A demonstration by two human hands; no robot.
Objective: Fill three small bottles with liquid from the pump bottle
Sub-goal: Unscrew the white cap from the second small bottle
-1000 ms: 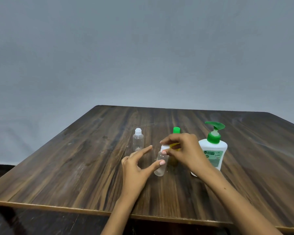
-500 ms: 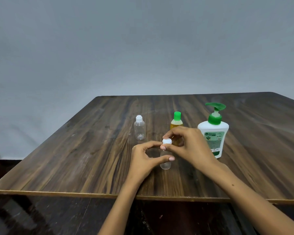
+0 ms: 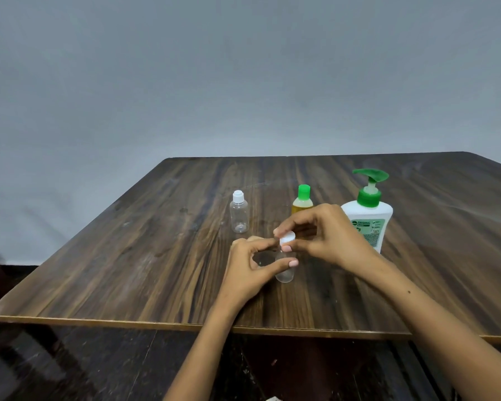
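A small clear bottle stands upright on the wooden table. My left hand grips its body between thumb and forefinger. My right hand pinches its white cap at the top. A second clear bottle with a white cap stands farther back on the left. Behind my right hand is a small yellow-filled bottle with a green cap. The white pump bottle with a green pump stands on the right, partly hidden by my right hand.
The table's front edge runs near me, with dark floor below it. A plain grey wall rises behind the table.
My left hand has gone from open fingers beside the bottle to a grip round it. My right hand stays on the cap. The camera has tilted, so the table sits lower in view.
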